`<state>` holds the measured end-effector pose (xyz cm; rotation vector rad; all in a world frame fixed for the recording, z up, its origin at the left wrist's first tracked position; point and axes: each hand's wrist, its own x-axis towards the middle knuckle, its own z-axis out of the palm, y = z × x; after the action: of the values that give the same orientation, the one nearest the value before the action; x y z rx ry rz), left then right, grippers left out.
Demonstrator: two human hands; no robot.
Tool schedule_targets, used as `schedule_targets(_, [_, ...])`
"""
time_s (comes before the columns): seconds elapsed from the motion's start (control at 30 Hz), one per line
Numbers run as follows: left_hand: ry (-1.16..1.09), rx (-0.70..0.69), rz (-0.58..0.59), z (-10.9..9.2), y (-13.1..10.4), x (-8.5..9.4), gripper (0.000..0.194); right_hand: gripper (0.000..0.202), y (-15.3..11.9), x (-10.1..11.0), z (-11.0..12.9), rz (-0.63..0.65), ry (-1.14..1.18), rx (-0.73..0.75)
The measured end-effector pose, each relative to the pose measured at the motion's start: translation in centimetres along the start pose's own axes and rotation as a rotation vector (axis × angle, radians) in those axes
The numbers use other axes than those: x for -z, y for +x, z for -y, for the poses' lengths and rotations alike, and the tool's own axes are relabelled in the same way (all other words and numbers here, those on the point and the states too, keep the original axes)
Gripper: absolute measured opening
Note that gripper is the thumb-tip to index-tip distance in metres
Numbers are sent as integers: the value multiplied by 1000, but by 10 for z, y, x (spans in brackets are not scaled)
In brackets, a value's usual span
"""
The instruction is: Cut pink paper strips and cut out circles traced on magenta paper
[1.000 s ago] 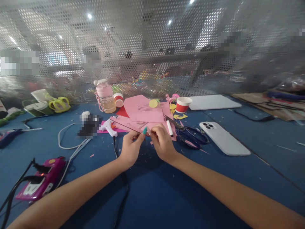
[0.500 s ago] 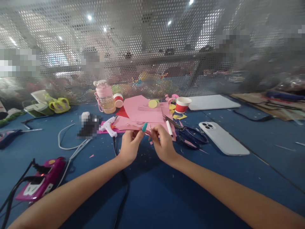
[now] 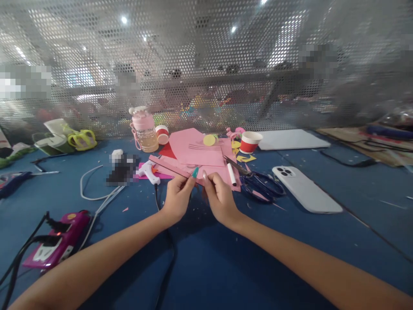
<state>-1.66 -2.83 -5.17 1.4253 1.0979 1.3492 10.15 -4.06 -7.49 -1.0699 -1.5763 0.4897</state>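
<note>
Between both hands is a narrow pink paper strip (image 3: pixel 169 166), slanting up to the left over the pink sheets. My left hand (image 3: pixel 178 196) pinches it between thumb and fingers. My right hand (image 3: pixel 220 196) closes on its right end, which the fingers partly hide. Behind the hands lie stacked pink paper sheets (image 3: pixel 206 156), with a round yellow piece (image 3: pixel 209 140) on top. A white glue gun (image 3: pixel 149 172) rests left of my left hand. Right of my right hand are a white marker (image 3: pixel 231 175) and blue-handled scissors (image 3: pixel 263 185).
A pink-lidded bottle (image 3: pixel 144 131) and a red-and-white cup (image 3: pixel 250 142) stand at the back. A white phone (image 3: pixel 306 189) lies right. A magenta power strip (image 3: pixel 61 239) with cords is at front left. A perforated metal screen (image 3: pixel 200 56) rises behind the table.
The strip now shows tilted up to the left of my left hand, where before it lay nearly level. Both hands stay close together. The whole view has shifted slightly.
</note>
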Motion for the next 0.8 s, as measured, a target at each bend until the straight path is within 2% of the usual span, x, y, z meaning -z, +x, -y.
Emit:
schedule_targets(0.33, [9, 38, 20, 3, 3, -1, 31, 23, -2, -1, 5, 18, 183, -40])
schedule_targets(0.57, [-83, 104, 84, 4, 3, -3, 39, 28, -2, -3, 8, 83, 386, -152])
schedule_targets(0.8, [-194, 117, 102, 2, 1, -4, 45, 31, -2, -3, 9, 114, 459, -196])
